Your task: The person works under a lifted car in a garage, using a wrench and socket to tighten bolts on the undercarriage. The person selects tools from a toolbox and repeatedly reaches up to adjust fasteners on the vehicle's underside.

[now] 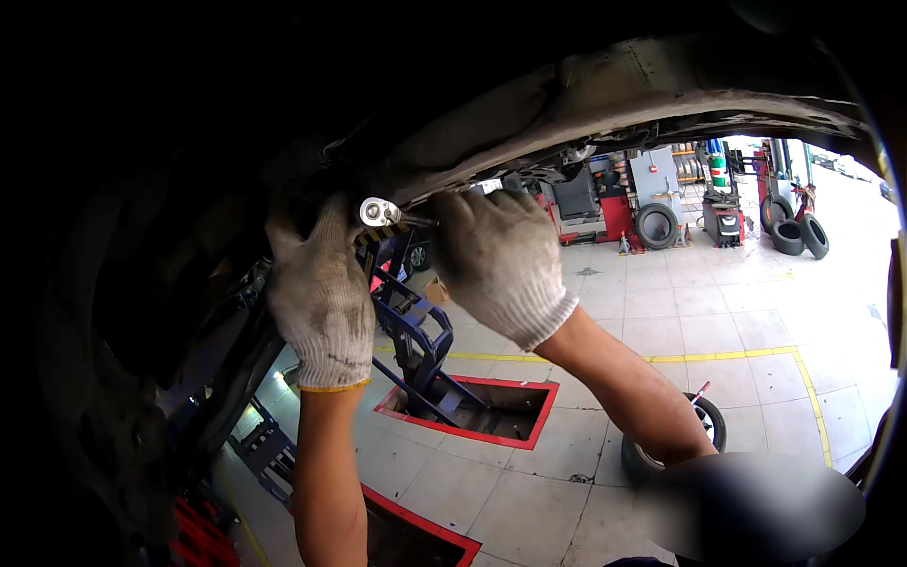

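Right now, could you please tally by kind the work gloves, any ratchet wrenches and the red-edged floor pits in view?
Work gloves: 2
Ratchet wrench: 1
Red-edged floor pits: 2
Total: 5

From here I see a grimy, off-white knit left glove, its ribbed cuff edged yellow; my right glove darkens toward the fingers.

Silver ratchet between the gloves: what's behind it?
Beyond the ratchet, just below its head, a black-and-yellow striped edge shows, with blue metal framework lower down. What lies directly behind the head is covered, and the right hand hides the handle's end.
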A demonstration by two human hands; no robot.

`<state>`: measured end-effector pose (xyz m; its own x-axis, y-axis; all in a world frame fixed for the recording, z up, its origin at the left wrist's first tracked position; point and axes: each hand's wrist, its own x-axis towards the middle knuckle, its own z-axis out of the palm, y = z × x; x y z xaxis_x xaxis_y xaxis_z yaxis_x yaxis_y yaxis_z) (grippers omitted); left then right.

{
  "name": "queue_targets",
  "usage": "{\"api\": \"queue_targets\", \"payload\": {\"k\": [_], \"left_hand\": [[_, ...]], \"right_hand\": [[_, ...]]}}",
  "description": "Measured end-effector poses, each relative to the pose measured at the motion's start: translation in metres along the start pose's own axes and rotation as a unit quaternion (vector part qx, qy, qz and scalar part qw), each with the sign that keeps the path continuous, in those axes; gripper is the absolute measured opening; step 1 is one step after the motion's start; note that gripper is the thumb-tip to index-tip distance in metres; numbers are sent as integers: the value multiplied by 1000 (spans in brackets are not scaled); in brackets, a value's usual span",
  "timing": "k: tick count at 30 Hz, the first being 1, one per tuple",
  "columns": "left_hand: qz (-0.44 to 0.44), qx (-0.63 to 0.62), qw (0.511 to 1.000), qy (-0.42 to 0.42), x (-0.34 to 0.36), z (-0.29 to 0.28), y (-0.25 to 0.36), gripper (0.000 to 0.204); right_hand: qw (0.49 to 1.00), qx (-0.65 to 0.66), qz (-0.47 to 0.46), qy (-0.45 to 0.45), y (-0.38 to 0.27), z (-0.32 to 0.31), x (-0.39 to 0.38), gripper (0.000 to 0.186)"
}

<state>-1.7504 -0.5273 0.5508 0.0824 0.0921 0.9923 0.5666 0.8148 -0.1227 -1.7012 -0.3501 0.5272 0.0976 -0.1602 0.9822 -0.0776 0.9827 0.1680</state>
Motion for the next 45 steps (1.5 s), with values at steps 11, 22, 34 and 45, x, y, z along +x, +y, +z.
{"api": "queue_targets", "payload": {"k": [11, 22, 34, 45], "left_hand": [[-8, 5, 1000, -21, 6, -4, 11, 32], [-2, 22, 999, -31, 5, -4, 2, 35], [15, 30, 999, -12, 5, -1, 3, 39], [25, 50, 998, -12, 5, -1, 2, 34]], "right_hand": [[999, 35, -27, 10, 17, -3, 2, 24], [995, 88, -2, -52, -3, -2, -2, 27], [958, 230, 68, -159, -24, -3, -14, 20], [976, 184, 43, -105, -28, 1, -20, 22]]}}
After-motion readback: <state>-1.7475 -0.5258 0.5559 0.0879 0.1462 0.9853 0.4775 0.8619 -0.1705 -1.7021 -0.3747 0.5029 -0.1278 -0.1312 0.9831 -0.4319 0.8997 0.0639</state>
